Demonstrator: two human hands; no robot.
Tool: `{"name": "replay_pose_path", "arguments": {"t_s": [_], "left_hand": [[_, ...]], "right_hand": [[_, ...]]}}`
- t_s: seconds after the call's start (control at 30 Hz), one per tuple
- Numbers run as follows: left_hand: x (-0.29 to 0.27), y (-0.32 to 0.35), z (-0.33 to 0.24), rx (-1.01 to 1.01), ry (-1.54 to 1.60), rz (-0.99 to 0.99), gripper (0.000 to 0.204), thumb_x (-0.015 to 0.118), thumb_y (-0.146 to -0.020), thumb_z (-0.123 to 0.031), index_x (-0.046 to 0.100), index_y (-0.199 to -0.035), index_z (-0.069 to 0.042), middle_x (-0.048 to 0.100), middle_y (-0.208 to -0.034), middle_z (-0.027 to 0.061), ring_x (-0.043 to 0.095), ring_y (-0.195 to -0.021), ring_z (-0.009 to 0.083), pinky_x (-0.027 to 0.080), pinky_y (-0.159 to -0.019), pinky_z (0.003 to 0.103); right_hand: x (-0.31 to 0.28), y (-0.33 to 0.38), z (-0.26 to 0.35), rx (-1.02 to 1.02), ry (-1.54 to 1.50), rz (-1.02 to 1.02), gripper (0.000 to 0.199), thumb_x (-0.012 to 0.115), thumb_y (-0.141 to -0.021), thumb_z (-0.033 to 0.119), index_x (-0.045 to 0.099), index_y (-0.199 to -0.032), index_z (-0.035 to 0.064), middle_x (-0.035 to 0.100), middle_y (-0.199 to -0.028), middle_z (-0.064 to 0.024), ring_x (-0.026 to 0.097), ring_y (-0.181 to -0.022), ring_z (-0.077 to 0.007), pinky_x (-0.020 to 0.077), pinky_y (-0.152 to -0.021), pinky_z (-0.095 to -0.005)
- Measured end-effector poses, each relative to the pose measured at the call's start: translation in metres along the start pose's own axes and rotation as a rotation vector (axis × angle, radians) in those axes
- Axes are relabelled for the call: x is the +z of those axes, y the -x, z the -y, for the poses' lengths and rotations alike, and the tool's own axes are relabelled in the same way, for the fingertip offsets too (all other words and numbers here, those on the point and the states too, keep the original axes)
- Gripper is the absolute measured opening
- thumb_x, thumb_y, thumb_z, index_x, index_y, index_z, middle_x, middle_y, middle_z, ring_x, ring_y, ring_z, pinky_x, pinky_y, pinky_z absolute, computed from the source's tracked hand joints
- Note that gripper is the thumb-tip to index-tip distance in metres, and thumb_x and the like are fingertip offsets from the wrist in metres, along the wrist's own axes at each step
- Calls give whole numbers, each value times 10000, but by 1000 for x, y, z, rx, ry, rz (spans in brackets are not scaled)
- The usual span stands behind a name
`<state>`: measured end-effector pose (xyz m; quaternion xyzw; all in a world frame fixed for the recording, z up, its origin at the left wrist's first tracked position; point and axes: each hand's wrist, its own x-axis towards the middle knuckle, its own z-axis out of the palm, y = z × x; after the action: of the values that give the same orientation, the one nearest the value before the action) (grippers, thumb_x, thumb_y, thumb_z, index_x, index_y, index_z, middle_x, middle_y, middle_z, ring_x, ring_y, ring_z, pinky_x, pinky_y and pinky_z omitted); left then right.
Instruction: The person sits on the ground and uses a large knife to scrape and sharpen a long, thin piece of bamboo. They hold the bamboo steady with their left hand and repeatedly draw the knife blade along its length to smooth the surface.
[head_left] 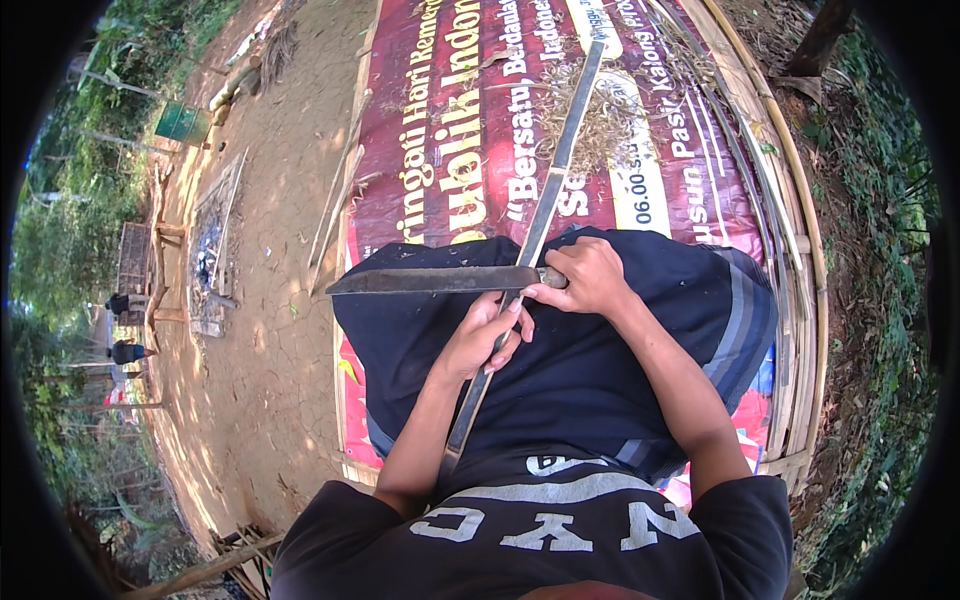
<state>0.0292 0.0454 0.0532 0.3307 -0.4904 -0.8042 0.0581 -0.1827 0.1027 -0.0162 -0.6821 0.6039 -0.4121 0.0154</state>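
Note:
My right hand (588, 277) grips the handle of a long dark knife (430, 282) whose blade points left across my lap. The blade lies crosswise on a long thin bamboo strip (560, 160) that runs from my waist up and away over the banner. My left hand (485, 335) holds that strip just below the blade, thumb near the knife's edge. A dark blue cloth (600, 390) covers my legs under both hands.
I sit on a bamboo platform (800, 230) covered by a red printed banner (440, 130) with dry shavings (600, 120) on it. More bamboo strips lie along its right edge. Bare dirt ground (270, 300) lies left, with people (127, 350) far off. Greenery surrounds everything.

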Motion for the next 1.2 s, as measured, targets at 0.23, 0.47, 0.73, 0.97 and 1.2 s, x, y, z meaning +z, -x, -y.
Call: {"name": "replay_pose_path", "arguments": {"t_s": [0.23,0.47,0.73,0.97,1.2], "left_hand": [[0,-12,12,214,-546,-176,284,451,-1096,-287,532,-1173,-25,478,-654,-11,381,-452,42,328,-395,228],[1,2,1,277,-874,-393,255,465,-1081,-230,541,-997,-1,482,-622,13,436,-534,77,375,-500,290],[4,4,9,250,-716,-383,280,481,-1081,-276,544,-946,-40,492,-629,-16,453,-526,54,364,-455,248],[3,-7,-15,-124,21,-155,414,407,-1095,-441,523,-989,-58,449,-631,-24,348,-418,33,297,-378,191],[14,-7,-6,-3,-234,-168,387,390,-1097,-446,465,-957,-93,307,-619,-70,276,-440,17,243,-384,205]], "right_hand": [[-10,0,3,32,56,110,573,723,-789,638,640,-649,89,571,-551,-62,523,-489,-295,420,-527,-397],[-6,-3,-28,273,29,-31,604,651,-872,625,704,-742,37,618,-562,-168,643,-533,-362,522,-541,-450],[-17,-12,-48,533,57,47,686,566,-912,665,684,-707,21,607,-564,-208,644,-578,-406,515,-578,-492],[-9,-12,4,166,-27,120,635,631,-869,656,650,-650,60,579,-510,-140,619,-501,-348,486,-520,-455],[-13,-9,-7,275,12,115,631,628,-866,663,712,-721,54,598,-528,-140,623,-510,-350,505,-541,-453]]}}
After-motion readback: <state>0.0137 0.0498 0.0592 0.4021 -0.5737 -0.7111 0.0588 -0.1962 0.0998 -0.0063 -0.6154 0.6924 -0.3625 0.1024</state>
